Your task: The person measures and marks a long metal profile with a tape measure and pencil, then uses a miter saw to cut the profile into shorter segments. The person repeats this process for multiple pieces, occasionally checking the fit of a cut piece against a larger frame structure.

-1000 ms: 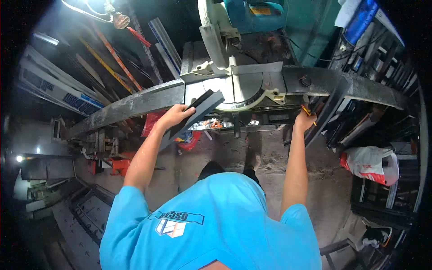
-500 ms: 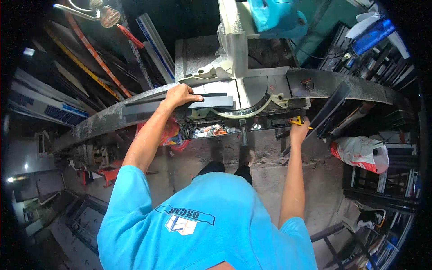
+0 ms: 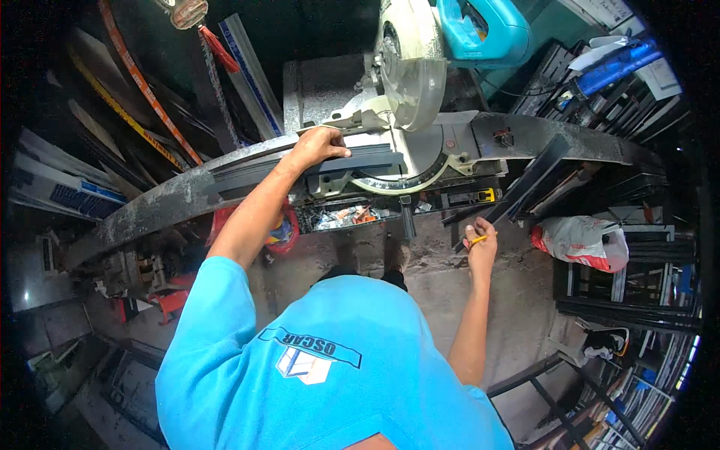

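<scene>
My left hand (image 3: 319, 146) is closed on a dark grey metal profile (image 3: 367, 163), which lies along the fence on the bed of a mitre saw (image 3: 420, 154). The saw's head, with its pale blade guard (image 3: 421, 86) and turquoise handle (image 3: 487, 34), is raised over the bed. A yellow pencil (image 3: 475, 241) sits in the closed fingers of my right hand (image 3: 481, 244), in front of the bench and below a tape measure (image 3: 486, 196). That yellow and black tape measure rests on the ledge right of the saw's turntable.
A dark bar (image 3: 536, 176) leans against the bench at the right. Small scraps lie in a tray (image 3: 349, 217) under the saw. Long profiles (image 3: 142, 82) stand at the left wall. A white and red sack (image 3: 581, 244) is at the right, beside stacked frames.
My right hand has let go of the tape measure and drawn back toward me with the pencil. The profile's end has shifted slightly right in view. My left hand stays on it.
</scene>
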`<state>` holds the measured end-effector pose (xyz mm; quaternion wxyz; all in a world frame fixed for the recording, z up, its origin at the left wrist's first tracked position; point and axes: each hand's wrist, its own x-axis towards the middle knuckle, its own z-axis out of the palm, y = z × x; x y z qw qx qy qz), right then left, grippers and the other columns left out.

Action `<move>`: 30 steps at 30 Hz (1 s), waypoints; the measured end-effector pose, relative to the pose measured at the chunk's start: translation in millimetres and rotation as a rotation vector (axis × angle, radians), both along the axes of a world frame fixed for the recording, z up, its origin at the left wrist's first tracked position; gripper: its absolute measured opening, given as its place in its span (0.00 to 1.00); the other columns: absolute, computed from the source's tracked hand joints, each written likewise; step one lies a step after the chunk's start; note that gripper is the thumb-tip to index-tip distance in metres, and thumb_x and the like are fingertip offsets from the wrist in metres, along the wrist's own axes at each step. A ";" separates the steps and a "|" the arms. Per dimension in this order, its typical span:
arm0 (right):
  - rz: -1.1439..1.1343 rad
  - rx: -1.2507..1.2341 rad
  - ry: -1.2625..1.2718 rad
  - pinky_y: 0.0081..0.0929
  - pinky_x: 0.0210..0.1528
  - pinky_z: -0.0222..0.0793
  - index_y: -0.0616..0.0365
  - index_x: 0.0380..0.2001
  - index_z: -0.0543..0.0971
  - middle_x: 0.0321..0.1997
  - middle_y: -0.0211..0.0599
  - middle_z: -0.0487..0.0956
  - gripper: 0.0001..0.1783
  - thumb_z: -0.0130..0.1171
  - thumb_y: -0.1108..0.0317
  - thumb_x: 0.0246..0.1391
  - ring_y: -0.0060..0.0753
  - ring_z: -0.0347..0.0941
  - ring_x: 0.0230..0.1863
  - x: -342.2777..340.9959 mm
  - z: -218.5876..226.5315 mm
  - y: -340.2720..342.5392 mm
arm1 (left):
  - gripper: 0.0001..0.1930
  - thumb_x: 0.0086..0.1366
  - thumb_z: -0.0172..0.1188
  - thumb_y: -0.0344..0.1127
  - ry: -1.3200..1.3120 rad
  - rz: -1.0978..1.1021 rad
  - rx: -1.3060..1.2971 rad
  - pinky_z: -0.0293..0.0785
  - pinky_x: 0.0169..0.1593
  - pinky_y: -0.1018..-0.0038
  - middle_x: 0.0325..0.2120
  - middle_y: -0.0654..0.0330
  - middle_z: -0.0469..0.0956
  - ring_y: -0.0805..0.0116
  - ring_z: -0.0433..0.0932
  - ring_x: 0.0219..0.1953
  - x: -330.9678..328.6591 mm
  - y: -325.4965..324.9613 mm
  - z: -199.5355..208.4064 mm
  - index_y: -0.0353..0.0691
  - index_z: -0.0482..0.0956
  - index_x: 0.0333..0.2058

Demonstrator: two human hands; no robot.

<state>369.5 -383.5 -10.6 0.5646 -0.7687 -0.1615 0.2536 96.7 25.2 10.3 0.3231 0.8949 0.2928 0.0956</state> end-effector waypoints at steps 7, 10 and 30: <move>0.077 0.135 -0.053 0.19 0.36 0.76 0.62 0.53 0.77 0.47 0.37 0.81 0.16 0.65 0.72 0.64 0.21 0.76 0.37 5.2 66.8 17.5 | 0.26 0.47 0.77 0.57 -0.117 -0.100 0.511 0.56 0.69 0.41 0.66 0.55 0.70 0.45 0.62 0.70 -7.3 -48.2 52.1 0.53 0.88 0.43; 0.127 0.289 -0.153 0.20 0.38 0.74 0.62 0.50 0.78 0.43 0.34 0.81 0.12 0.61 0.75 0.65 0.21 0.76 0.38 4.8 143.2 56.2 | 0.29 0.38 0.82 0.52 0.158 0.025 0.504 0.43 0.72 0.30 0.75 0.54 0.53 0.41 0.49 0.75 -14.7 -54.0 30.6 0.53 0.89 0.42; 0.702 -0.446 -1.052 0.29 0.36 0.74 0.64 0.42 0.81 0.32 0.35 0.82 0.19 0.61 0.56 0.65 0.29 0.76 0.30 16.4 393.3 308.0 | 0.18 0.44 0.76 0.34 0.059 0.211 0.518 0.65 0.54 0.54 0.56 0.58 0.74 0.56 0.72 0.54 -3.6 -36.1 8.9 0.45 0.88 0.38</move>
